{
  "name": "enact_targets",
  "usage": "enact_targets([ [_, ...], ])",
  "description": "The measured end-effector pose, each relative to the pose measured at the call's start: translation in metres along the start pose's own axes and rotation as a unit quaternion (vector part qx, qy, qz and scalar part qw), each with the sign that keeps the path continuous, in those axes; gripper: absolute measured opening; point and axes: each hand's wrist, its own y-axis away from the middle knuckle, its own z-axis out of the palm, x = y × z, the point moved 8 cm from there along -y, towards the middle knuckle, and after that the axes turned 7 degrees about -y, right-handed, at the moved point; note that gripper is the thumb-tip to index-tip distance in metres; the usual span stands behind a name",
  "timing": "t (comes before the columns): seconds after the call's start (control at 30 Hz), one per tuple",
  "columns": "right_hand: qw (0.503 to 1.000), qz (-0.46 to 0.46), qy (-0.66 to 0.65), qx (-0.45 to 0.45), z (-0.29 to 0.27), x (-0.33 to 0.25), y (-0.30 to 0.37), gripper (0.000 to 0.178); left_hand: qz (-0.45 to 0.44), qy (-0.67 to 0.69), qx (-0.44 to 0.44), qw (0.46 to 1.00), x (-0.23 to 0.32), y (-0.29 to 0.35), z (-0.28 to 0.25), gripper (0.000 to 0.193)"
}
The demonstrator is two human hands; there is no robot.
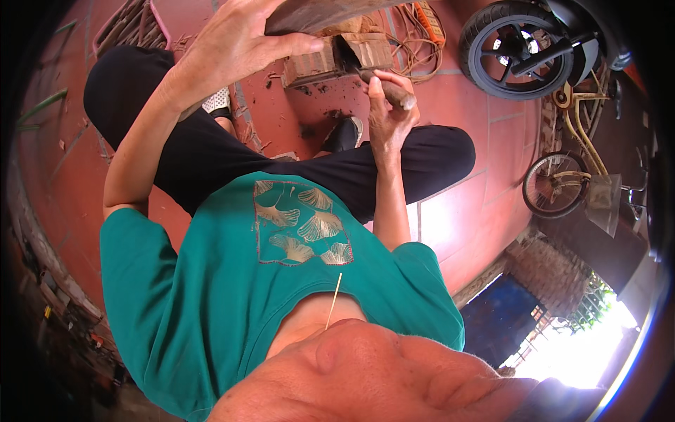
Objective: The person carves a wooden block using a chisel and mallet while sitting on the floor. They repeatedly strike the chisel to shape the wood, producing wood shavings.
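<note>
My left hand (242, 39) grips the end of a long grey-brown piece of wood (316, 15), its thumb stretched out beneath it. Some of those fingers are cut off by the top edge. In my right hand (391, 119) is the round wooden handle (399, 94) of a tool with a dark blade (346, 56). The blade lies against a reddish-brown block (313, 67), and part of it is hidden; the tool's exact kind cannot be made out. A similar block (370, 50) sits just right of the blade. Both blocks lie under the held wood.
Wood shavings and dark crumbs lie on the red tiled floor (271, 112) between my legs. An orange power strip (429, 22) with coiled cable is beyond the blocks. A motorbike wheel (517, 49) and a bicycle (559, 184) stand right; a pink-rimmed basket (163, 24) holds sticks.
</note>
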Motion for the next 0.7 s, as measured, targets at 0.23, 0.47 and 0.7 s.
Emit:
enact_targets([
  [0.23, 0.998, 0.04, -0.053, -0.011, 0.021, 0.021, -0.018, 0.011, 0.014, -0.013, 0.005, 1.0, 0.0, -0.002, 0.003, 0.089],
  [0.47, 0.994, -0.093, 0.05, -0.018, 0.02, -0.007, 0.0, 0.01, -0.026, -0.015, -0.01, 1.0, 0.004, 0.0, -0.002, 0.09],
  [0.7, 0.995, 0.051, -0.08, 0.038, -0.006, 0.022, 0.024, 0.009, -0.003, -0.039, 0.009, 0.999, 0.005, 0.001, -0.004, 0.09],
])
